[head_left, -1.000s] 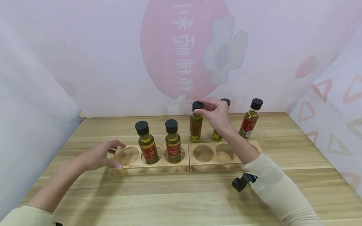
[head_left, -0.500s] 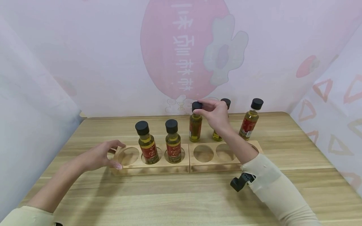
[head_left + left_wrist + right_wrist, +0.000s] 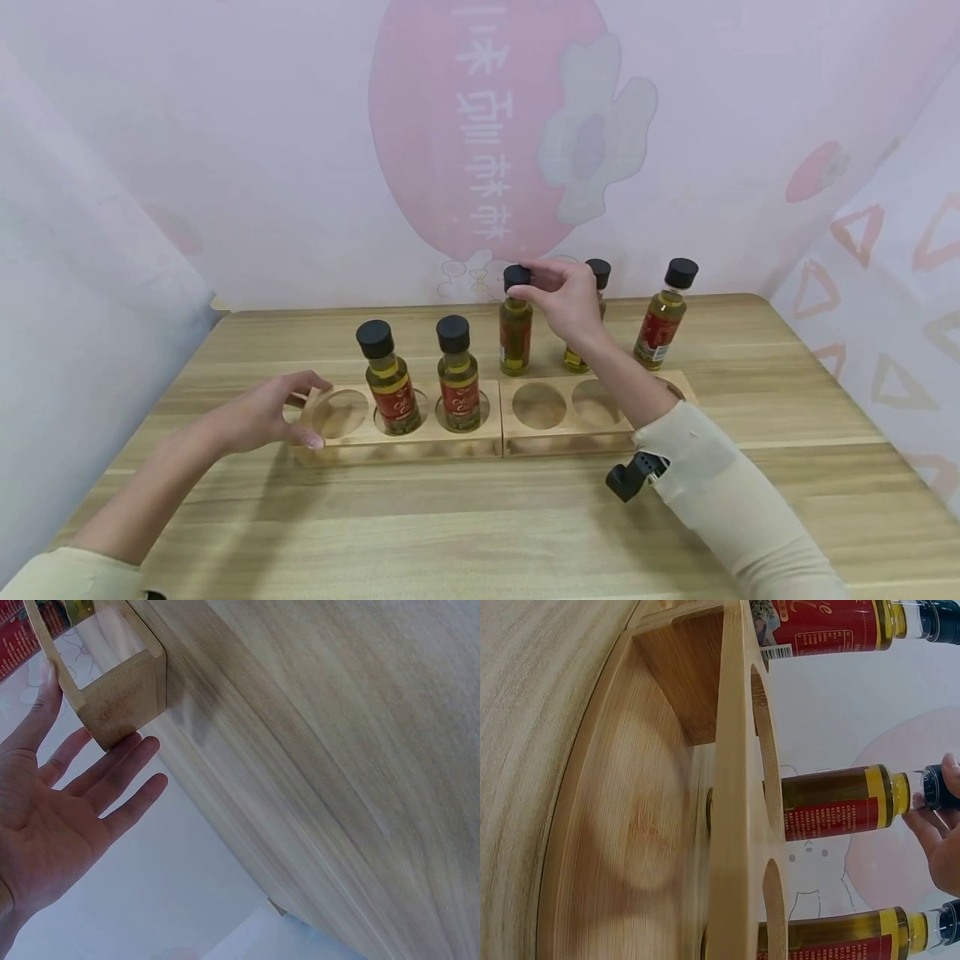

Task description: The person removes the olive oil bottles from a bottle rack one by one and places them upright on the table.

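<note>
My left hand (image 3: 258,412) grips the left end of the left wooden rack (image 3: 425,439), thumb at the front and fingers behind; the left wrist view shows them round its end block (image 3: 127,697). Two olive oil bottles (image 3: 395,396) with black caps and red labels stand in that rack's middle and right holes. Behind the racks, my right hand (image 3: 573,304) pinches the black cap of another olive oil bottle (image 3: 515,337), which is upright. In the right wrist view that bottle (image 3: 829,802) shows beyond the rack's top board, fingers at its cap.
The right wooden rack (image 3: 566,431) butts against the left one, and no bottle shows in its holes. Behind it stand two more bottles, one (image 3: 576,360) partly hidden by my right hand, the other (image 3: 660,329) farther right. A printed cloth (image 3: 300,167) hangs behind the table.
My right hand has shifted slightly left, the pinched bottle moving a little left with it. My left hand stays on the rack's end. The head view has tilted slightly.
</note>
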`<state>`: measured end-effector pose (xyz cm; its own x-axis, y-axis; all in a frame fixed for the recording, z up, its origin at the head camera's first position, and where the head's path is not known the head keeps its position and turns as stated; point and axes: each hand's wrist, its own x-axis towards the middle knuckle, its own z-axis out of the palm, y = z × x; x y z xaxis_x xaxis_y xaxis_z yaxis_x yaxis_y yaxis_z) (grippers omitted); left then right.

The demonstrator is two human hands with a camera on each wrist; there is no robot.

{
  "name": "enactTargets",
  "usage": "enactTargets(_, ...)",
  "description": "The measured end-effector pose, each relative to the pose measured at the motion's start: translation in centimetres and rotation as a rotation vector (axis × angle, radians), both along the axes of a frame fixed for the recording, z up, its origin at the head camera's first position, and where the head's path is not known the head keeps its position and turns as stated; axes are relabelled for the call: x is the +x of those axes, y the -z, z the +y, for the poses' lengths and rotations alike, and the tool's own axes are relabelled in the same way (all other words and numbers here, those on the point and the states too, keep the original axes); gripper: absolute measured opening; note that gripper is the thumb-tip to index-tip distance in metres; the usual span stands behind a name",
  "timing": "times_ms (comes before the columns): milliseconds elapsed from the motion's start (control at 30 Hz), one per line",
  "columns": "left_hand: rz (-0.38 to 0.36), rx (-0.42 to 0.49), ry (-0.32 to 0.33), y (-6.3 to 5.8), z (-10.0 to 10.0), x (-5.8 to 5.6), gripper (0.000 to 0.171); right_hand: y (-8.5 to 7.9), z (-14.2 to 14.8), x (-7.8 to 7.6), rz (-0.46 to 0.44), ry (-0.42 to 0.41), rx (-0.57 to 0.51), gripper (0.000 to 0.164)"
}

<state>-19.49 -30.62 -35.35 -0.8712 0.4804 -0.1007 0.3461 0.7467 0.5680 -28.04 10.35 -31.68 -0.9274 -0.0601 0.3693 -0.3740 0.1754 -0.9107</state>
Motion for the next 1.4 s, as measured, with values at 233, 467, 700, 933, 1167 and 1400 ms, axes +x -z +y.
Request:
enactTargets(233,-0.004,0.002,0.001,0.0,-0.1,0.1,0.078,0.2,0.0,-0.1,0.003,-0.011,-0.011,0.043)
enactTargets(467,-0.007,0.007,0.003,-0.1,0.0,0.1,0.079,0.3,0.1,-0.3,-0.008,-0.018,-0.005,0.045)
enactTargets(700,-0.001,0.003,0.007,-0.1,0.1,0.0,0.080,0.1,0.3,-0.3,-0.033,-0.019,0.026,0.045)
enactTargets(933,0.002,0.006,0.008,0.0,0.2,-0.1,0.080,-0.1,0.8,-0.1,-0.047,-0.069,0.054,0.060)
enactTargets(1167,0.003,0.010,0.012,0.0,0.3,-0.2,0.080,-0.5,1.4,0.5,-0.018,-0.124,0.054,0.072)
enactTargets(1400,0.009,0.008,0.012,0.2,0.3,-0.3,0.079,-1.6,1.7,1.6,0.011,-0.118,0.047,0.069)
